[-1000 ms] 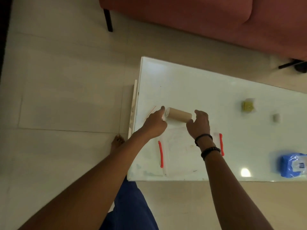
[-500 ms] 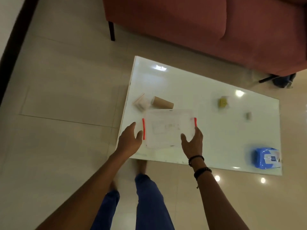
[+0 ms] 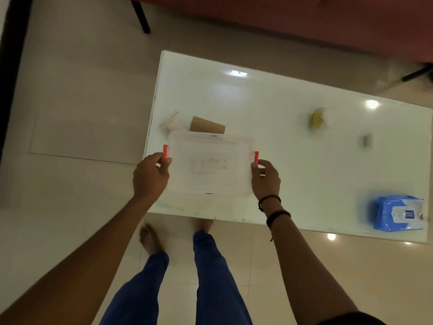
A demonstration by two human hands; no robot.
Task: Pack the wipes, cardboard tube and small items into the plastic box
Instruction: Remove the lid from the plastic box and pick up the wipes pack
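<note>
A clear plastic box (image 3: 210, 146) with red side latches is held over the white table's near left part. My left hand (image 3: 151, 175) grips its left end at the red latch, and my right hand (image 3: 266, 179) grips its right end. Behind the box lies the brown cardboard tube (image 3: 207, 125), with a small white item (image 3: 172, 121) beside it at the table's left edge. A yellow small item (image 3: 317, 119) and a small grey item (image 3: 366, 140) sit to the right. The blue wipes pack (image 3: 398, 213) lies at the near right corner.
The white glossy table (image 3: 269, 95) stands on a tiled floor. A red sofa (image 3: 281, 17) with dark legs runs along the far side. My legs and bare feet (image 3: 150, 238) are at the table's near edge.
Both hands left the cardboard tube on the table, moved back to the box's ends and closed on them. The box now looks raised toward me.
</note>
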